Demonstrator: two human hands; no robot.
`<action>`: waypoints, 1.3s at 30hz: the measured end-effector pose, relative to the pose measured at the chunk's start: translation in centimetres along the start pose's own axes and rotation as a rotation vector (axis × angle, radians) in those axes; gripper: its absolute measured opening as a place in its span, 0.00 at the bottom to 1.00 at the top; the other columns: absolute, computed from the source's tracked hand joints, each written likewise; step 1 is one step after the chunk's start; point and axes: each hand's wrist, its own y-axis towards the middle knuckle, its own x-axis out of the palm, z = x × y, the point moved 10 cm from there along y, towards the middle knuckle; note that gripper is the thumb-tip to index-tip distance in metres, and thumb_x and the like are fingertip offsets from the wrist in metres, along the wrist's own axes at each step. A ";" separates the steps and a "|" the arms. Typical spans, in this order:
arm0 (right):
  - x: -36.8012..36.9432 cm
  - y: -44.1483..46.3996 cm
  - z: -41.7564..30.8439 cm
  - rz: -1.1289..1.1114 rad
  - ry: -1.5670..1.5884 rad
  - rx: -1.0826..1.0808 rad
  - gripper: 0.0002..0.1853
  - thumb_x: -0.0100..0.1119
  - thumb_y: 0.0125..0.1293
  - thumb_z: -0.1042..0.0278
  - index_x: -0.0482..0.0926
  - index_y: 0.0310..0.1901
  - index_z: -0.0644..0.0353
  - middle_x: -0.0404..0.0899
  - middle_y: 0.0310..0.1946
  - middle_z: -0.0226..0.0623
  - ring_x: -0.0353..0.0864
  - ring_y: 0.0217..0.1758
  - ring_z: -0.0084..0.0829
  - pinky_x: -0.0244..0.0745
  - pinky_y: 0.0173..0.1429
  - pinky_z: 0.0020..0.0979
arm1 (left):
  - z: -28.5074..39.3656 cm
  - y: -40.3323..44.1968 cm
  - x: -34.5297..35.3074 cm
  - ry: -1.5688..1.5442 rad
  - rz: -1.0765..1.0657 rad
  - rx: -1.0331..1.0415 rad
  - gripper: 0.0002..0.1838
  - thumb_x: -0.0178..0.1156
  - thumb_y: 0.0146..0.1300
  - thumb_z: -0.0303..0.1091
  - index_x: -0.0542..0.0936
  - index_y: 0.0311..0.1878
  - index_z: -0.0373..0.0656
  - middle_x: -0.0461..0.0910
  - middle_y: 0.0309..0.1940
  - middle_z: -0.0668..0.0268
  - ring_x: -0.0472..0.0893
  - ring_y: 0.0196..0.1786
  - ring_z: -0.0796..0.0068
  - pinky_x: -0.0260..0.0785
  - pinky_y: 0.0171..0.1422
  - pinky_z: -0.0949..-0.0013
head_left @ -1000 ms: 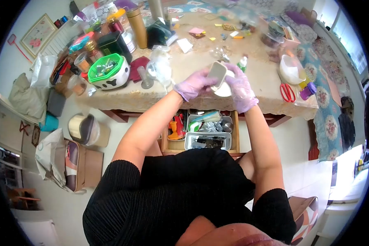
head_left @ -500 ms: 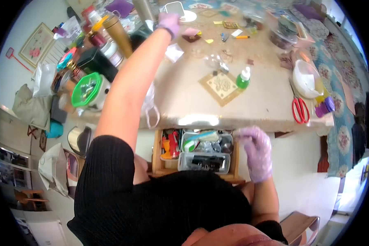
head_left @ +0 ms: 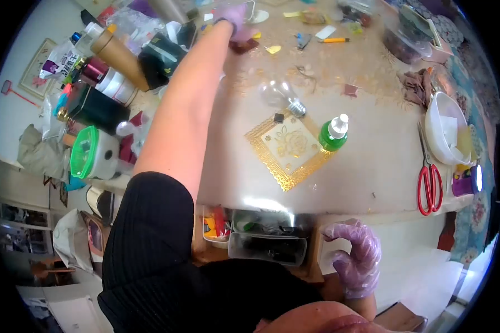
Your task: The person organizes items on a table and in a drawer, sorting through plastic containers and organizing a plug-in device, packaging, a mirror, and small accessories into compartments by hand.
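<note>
Past the far end of the outstretched left arm, near the top edge of the view, the left hand, in a thin purple glove, is at a small rectangular piece with rounded corners and a pale rim. Fingers and piece seem to meet, but blur and the cut of the view hide the fingertips, so I cannot tell whether they are clamped on it or only rest against it. For so long a reach, a light hold on the rim, a level wrist and a slow, straight lift or lowering would probably serve best, with the forearm raised clear of the dark green box-like container to its left. A shallow angle risks nudging the flat white oval piece just beside the rim, or the dark red flat piece nearer the body. What shows of the rounded piece is smooth, greyish within its outline and partly covered by the glove; its depth cannot be judged. Nearer the person than that hand, on the beige-covered table, a clear glass bulb lies by a gold-edged square mat. The right hand, gloved alike, hangs before the table edge beside the open wooden drawer, fingers curled and thumb apart from them, with nothing visible in its grasp.
</note>
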 end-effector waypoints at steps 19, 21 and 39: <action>1.9 -1.9 -5.4 0.055 -0.235 -0.064 0.11 0.66 0.57 0.74 0.84 0.43 0.59 0.83 0.36 0.44 0.82 0.43 0.46 0.77 0.51 0.41 | 12.1 -20.5 -12.4 -0.575 -0.289 0.309 0.09 0.52 0.75 0.34 0.78 0.46 0.40 0.86 0.36 0.61 0.87 0.39 0.71 0.79 0.39 0.74; 1.2 -2.1 -4.5 0.168 -0.046 0.025 0.09 0.59 0.64 0.72 0.82 0.45 0.60 0.84 0.39 0.41 0.82 0.41 0.39 0.76 0.49 0.39 | 13.7 -26.9 -13.7 -0.593 -0.333 0.349 0.09 0.53 0.75 0.35 0.78 0.47 0.39 0.86 0.37 0.62 0.87 0.38 0.71 0.79 0.38 0.74; 6.2 -2.4 -6.8 0.187 0.535 0.094 0.10 0.62 0.67 0.71 0.85 0.48 0.61 0.85 0.39 0.27 0.78 0.39 0.17 0.71 0.44 0.21 | 3.6 -53.4 -10.6 -0.806 -0.503 0.179 0.12 0.64 0.67 0.26 0.79 0.52 0.36 0.86 0.35 0.64 0.85 0.34 0.76 0.79 0.39 0.72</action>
